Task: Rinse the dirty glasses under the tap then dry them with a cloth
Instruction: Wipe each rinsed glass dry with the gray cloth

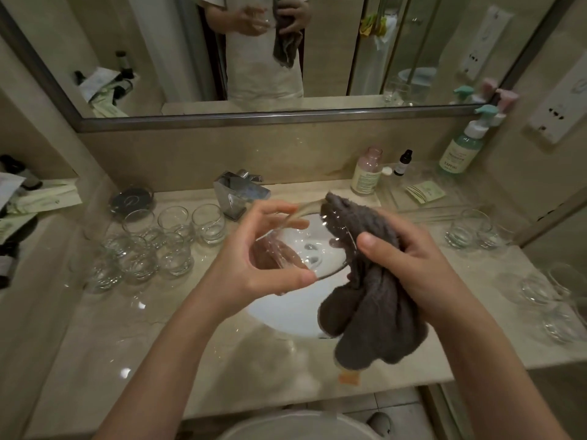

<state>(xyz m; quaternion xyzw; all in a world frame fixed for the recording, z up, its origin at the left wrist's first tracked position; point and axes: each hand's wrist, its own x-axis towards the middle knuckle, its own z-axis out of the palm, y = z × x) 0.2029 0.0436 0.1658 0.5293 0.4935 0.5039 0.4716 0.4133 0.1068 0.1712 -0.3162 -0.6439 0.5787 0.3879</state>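
My left hand (263,249) grips a clear glass (298,246) above the white sink basin (286,312), thumb on the near rim and fingers round the far side. My right hand (403,252) holds a grey cloth (365,300), part of it pushed into the glass's mouth, the rest hanging down over the basin. The chrome tap (238,192) stands behind the basin; no water runs from it. Several clear glasses (152,246) are clustered on the counter to the left. More glasses (473,228) stand on the right, with others (552,296) near the right edge.
Bottles (367,171) and a pump dispenser (460,147) stand at the back right of the marble counter (127,344). A dark round dish (131,200) sits back left. Packets lie on a left shelf (41,198). A mirror (286,52) spans the wall.
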